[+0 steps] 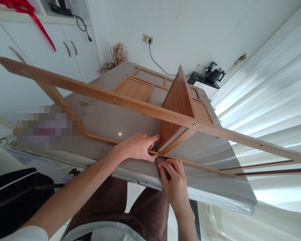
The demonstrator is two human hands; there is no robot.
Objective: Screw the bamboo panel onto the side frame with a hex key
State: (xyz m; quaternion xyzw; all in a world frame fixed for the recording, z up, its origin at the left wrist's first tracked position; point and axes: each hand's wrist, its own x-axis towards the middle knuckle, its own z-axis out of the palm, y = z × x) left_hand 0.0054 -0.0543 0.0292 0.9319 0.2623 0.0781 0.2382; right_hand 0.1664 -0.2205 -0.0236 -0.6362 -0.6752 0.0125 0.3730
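Note:
A wooden frame (137, 107) stands on the table, with a long upper rail crossing my view. A wooden panel (178, 97) stands upright between that rail and a thin lower rail (198, 165) near the table's front edge. My left hand (137, 147) is closed around the lower rail where the panel meets it, thumb and fingers on either side. Just right of it, my right hand (175, 172) pinches a small dark metal piece (157, 160) against the rail's near side. Its exact kind is mostly hidden by the fingertips.
Several small screws (87, 103) lie on the grey table (130, 125) at left. Further wooden panels (134, 88) lie flat behind the frame. A black kettle (215, 75) stands on a stand beyond the table. Curtains (273, 100) hang at right; white cabinets (40, 50) are at left.

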